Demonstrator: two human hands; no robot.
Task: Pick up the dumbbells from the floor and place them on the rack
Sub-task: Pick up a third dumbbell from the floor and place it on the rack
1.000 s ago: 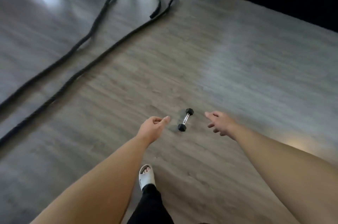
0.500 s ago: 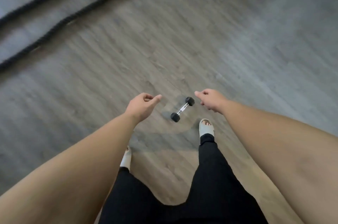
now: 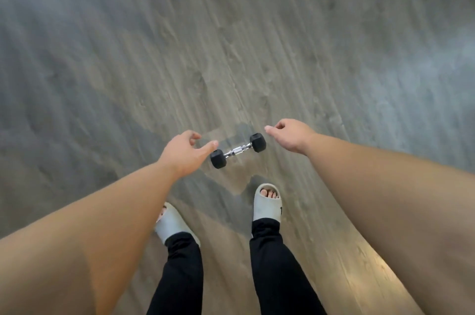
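Just below the frame's center, 1 small black-headed dumbbell (image 3: 237, 150) with a chrome handle lies on the gray wood floor (image 3: 231, 45). The left hand (image 3: 183, 151) hangs beside its lower-left head, fingers loosely spread, holding nothing. The right hand (image 3: 289, 136), relaxed and half-open, hovers empty by the upper-right head. 2 pale slides (image 3: 267, 203) stand below.

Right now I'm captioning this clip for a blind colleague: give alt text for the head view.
A small black dumbbell lies on a grey wood floor, with an empty left hand and right hand reaching down on either side. Below stand two feet in pale slides and black trousers.
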